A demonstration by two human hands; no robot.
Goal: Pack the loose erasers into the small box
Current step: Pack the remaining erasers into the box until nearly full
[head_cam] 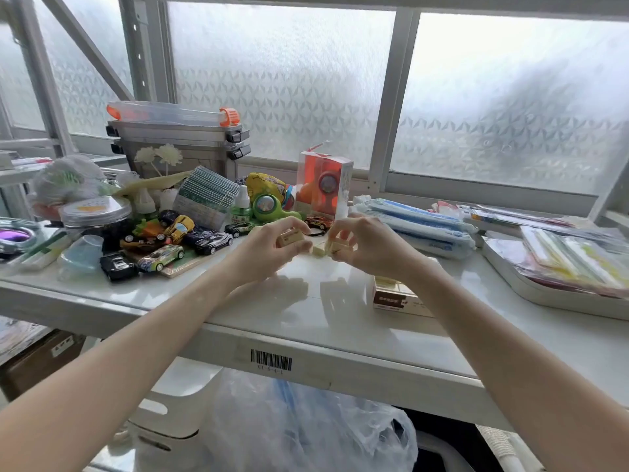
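White shelf (306, 301) — left hand (269, 248) grips an eraser (290, 238), right hand (366, 247) holds several erasers (337, 246).

Left hand (272, 245) and right hand (360, 245) each pinch erasers (290, 238) above shelf (306, 301).

stockroom, barcoded shelf (272, 338), packaged toys (323, 185)

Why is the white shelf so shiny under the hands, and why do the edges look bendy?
In the head view, daylight through the frosted patterned window glares off the glossy white shelf, mirroring both hands; the wide-angle lens curves the frame edges, and the small cream erasers look soft.
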